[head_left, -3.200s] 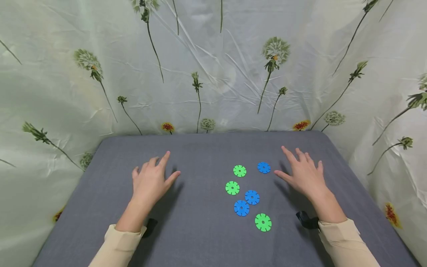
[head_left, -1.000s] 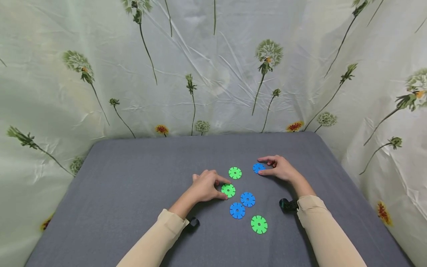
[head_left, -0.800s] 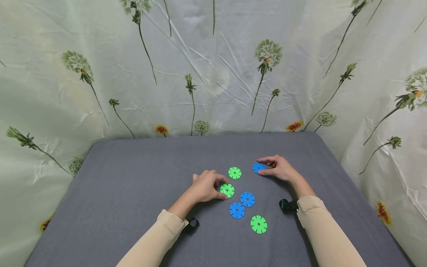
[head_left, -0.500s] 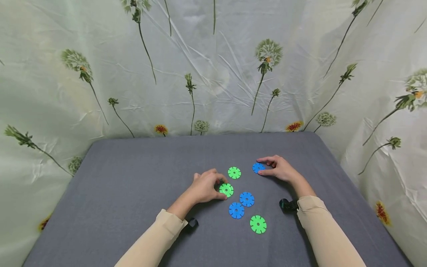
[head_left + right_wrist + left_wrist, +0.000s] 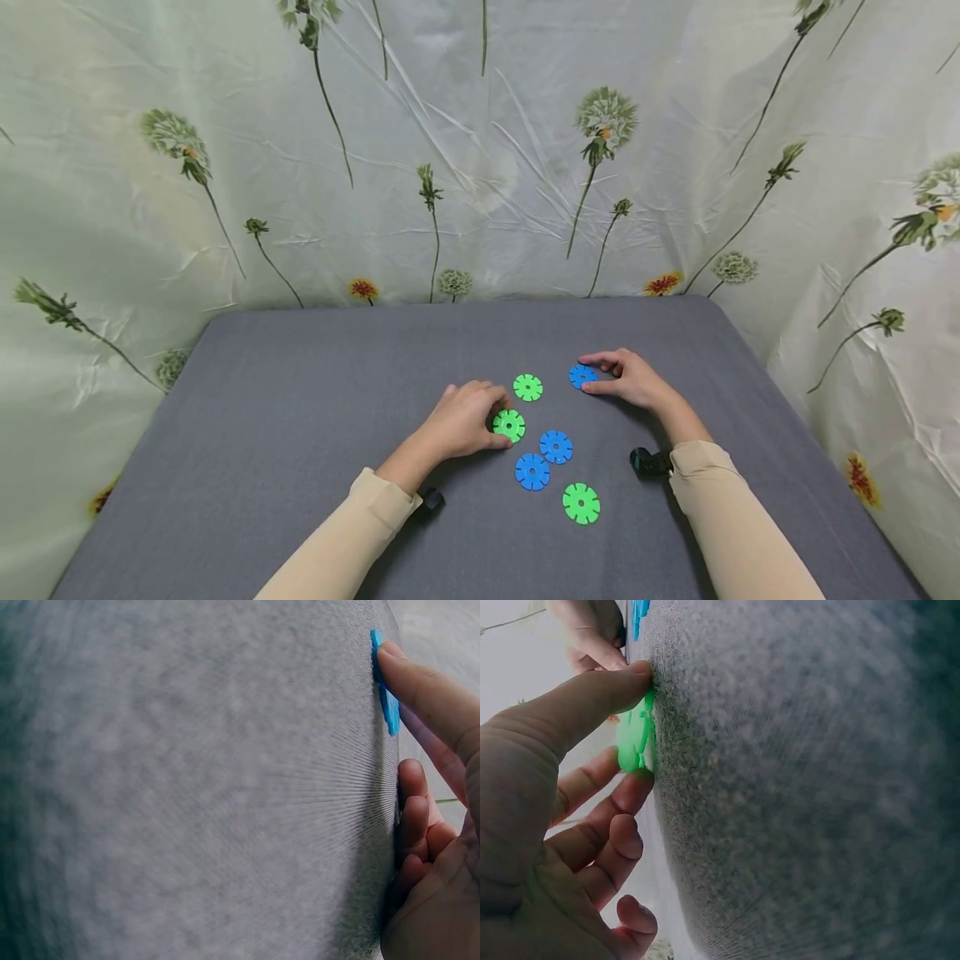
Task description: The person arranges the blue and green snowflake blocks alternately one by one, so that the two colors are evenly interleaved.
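My left hand (image 5: 465, 421) pinches a green notched disc (image 5: 509, 426) by its edge, thumb on the near side and fingers on the far side. The left wrist view shows that green disc (image 5: 635, 739) between thumb and fingertips, close to the cloth. Farther right, my right hand (image 5: 633, 379) holds a blue notched disc (image 5: 581, 376) between thumb and index finger. In the right wrist view the thumb lies against this blue disc (image 5: 388, 709), while the other fingers are curled in below. Part of each held disc is hidden by fingers.
Another green disc (image 5: 528, 387) lies between the hands. Two blue discs, one farther (image 5: 556, 447) and one nearer (image 5: 532, 472), lie close together, with a third green disc (image 5: 581, 503) nearer me. Grey cloth (image 5: 300, 400) covers the table; a flowered curtain (image 5: 495, 167) hangs behind.
Both hands came inward from a spread, open pose to the discs. The left fingers have since closed in on the green disc, which shifted slightly left. The right hand has stayed nearly still lately.
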Demonstrator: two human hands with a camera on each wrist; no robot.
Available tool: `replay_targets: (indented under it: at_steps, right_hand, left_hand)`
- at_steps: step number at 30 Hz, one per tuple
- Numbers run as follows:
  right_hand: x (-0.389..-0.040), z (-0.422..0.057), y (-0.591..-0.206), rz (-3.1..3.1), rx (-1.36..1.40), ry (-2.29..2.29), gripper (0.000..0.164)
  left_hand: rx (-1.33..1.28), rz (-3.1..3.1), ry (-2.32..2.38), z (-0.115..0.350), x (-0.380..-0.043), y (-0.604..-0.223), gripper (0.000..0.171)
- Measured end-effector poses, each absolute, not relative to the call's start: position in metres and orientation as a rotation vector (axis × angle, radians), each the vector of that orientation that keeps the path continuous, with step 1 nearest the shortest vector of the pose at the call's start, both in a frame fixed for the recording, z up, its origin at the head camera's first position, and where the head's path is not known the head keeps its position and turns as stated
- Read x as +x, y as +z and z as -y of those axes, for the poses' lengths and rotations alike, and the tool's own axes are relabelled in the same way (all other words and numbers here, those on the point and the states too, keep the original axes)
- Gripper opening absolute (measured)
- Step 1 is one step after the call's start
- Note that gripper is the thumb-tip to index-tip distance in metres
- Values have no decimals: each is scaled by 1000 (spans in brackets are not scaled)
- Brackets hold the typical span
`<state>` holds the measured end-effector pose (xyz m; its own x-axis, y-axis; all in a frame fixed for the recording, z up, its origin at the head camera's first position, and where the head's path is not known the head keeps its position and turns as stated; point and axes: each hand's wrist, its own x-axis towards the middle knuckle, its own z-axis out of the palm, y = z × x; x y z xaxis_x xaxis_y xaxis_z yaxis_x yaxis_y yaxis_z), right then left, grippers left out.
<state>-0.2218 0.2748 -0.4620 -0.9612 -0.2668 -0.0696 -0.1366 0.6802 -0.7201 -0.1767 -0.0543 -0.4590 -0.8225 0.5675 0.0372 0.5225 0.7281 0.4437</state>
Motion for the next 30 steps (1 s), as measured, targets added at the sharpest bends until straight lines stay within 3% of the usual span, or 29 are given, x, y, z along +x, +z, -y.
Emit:
replay_targets:
  at_steps: [30]
  right_hand:
    - [-220, -274, -464, -2751, -309, -1150, 47]
  left_hand:
    - [942, -2644, 727, 60, -183, -460, 50]
